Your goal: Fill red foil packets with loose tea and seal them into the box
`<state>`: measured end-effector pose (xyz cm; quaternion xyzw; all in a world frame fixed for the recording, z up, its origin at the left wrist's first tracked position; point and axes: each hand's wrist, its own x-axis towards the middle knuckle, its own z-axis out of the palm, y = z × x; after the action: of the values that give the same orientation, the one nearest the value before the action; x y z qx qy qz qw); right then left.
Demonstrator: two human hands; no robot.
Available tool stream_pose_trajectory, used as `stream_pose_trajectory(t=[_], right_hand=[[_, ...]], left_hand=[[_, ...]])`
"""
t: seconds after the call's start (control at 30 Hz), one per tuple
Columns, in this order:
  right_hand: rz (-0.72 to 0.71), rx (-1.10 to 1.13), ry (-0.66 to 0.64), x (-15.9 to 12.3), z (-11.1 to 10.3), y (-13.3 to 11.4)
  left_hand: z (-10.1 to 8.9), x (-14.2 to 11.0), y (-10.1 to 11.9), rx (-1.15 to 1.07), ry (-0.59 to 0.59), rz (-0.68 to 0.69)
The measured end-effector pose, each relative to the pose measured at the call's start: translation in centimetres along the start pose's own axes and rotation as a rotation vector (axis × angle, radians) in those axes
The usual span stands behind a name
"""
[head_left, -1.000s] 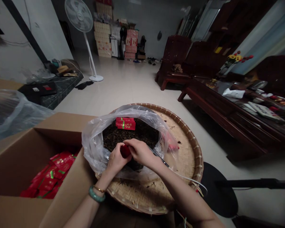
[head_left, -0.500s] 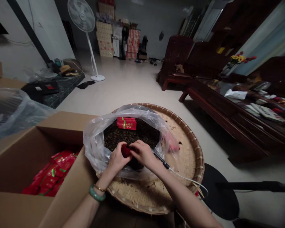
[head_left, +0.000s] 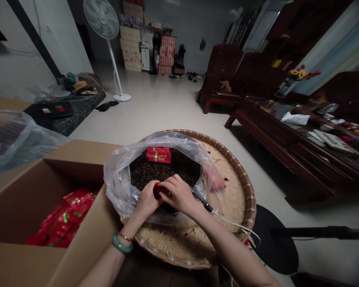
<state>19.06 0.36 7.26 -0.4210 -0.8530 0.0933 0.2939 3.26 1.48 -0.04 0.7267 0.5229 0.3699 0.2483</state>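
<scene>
Between both hands is a small red packet (head_left: 159, 191), partly hidden by my fingers. My left hand (head_left: 148, 198) is closed on its left side, and my right hand (head_left: 178, 194) grips its upper right edge. Both are over a clear plastic bag (head_left: 117, 175) with dark loose tea leaves (head_left: 146, 171) inside. On the leaves lies a small stack of red packets (head_left: 159, 155). A black handheld device (head_left: 202, 200) with a white cord rests beside my right wrist. The bag sits on a round woven bamboo tray (head_left: 237, 187).
To the left stands an open cardboard box (head_left: 86, 159) holding many red packets (head_left: 67, 217). A black round stand base (head_left: 275, 239) is on the floor at right. Farther back are a white fan (head_left: 113, 59), a dark wooden table (head_left: 275, 135) and stacked cartons (head_left: 131, 48).
My right fingers have moved down and closer over the red packet. Its opening, visible earlier between my hands, is now mostly covered.
</scene>
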Motion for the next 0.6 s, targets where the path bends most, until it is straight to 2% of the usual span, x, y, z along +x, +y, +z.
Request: stream_pose_trajectory(t=[0.27, 0.43, 0.6], right_hand=[[0.094, 0.154, 0.191, 0.1, -0.2, 0.8], [0.077, 0.137, 0.101, -0.1, -0.2, 0.7], [0.214, 0.307, 0.104, 0.0, 0.2, 1.1]], left_hand=[[0.0, 0.0, 0.1, -0.006, 0.037, 0.033], [0.1, -0.1, 0.0, 0.008, 0.039, 0.043], [0.1, -0.1, 0.0, 0.012, 0.040, 0.062]])
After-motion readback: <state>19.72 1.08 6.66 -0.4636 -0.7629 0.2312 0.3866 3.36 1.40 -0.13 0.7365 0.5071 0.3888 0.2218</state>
